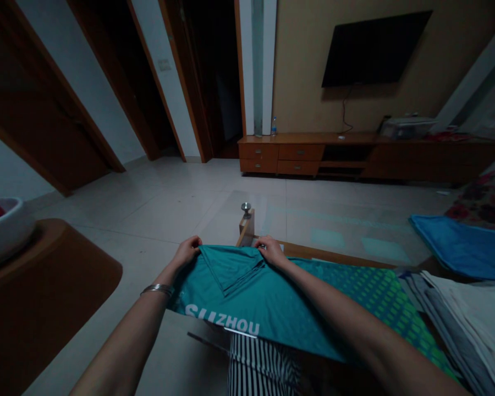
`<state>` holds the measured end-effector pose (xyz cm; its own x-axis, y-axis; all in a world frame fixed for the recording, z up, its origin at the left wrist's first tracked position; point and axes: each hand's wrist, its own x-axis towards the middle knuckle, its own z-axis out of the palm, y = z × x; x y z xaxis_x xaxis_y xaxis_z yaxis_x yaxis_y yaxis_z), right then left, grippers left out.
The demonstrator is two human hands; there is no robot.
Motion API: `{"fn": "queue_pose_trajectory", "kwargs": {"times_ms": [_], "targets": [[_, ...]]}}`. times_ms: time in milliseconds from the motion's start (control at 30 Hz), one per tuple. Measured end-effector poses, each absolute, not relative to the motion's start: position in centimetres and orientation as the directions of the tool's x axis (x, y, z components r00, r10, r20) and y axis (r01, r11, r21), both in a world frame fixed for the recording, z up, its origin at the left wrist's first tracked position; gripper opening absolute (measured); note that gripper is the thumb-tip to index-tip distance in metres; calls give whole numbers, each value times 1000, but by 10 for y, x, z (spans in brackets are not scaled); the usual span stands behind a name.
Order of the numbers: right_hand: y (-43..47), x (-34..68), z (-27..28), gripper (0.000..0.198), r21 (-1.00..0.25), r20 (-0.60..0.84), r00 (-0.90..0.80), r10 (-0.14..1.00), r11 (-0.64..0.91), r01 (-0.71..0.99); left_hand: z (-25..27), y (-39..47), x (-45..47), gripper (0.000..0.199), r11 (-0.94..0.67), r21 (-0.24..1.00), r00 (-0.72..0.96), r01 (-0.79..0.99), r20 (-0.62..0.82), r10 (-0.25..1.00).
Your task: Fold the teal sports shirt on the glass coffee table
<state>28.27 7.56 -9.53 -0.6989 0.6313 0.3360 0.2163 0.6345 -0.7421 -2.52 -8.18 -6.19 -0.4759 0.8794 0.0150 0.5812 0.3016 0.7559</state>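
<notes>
A teal and green sports shirt [297, 308] lies spread lengthwise over the glass table in front of me, with white "SUZHOU" lettering along its near edge. One part of it is folded over into a triangle-like flap. At the flap's far left corner, my left hand [187, 250] pinches the fabric; a silver bracelet circles that wrist. My right hand [272, 252] grips the far edge of the cloth at the flap's right end, its fingertips partly hidden. Both forearms reach across the shirt.
Folded grey and white clothes [474, 319] are stacked at the right, near a blue cloth item [466, 247]. A metal-topped table post [246, 209] rises just beyond my hands. To the left, a white basin [8, 231] rests on a brown seat [66, 275]. A low TV cabinet [299, 154] lines the far wall.
</notes>
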Motion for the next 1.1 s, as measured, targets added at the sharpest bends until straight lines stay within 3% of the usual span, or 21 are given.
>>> {"fn": "queue_pose_trajectory", "kwargs": {"times_ms": [100,200,300,367,433,600,800,967,1100], "targets": [[77,285,-85,25,-784,257,-695,671,566,256,-69,-82,-24,16,281,769,-491,574,49,870],[62,291,-68,25,-711,333,-685,648,650,269,-77,-82,-22,16,285,765,-545,577,102,832],[27,292,-50,21,-532,415,-795,442,827,183,-83,-84,-20,15,282,757,-576,590,149,804],[-3,287,-41,16,-455,358,-884,301,883,116,-83,-86,-18,16,271,751,-577,603,175,798],[-28,277,-36,17,-421,269,-929,254,899,124,-83,-87,-17,19,259,743,-568,617,193,800],[-58,253,-37,16,-378,130,-939,318,892,249,-83,-88,-17,18,239,729,-541,641,209,814],[-57,253,-35,11,-453,106,-915,389,838,304,-84,-88,-15,18,240,735,-561,634,224,797],[-59,259,-38,16,-427,124,-929,349,864,267,-81,-90,-13,20,243,742,-568,625,218,794],[-57,255,-47,9,-421,120,-935,335,870,257,-82,-90,-13,21,242,746,-568,621,216,794]]}}
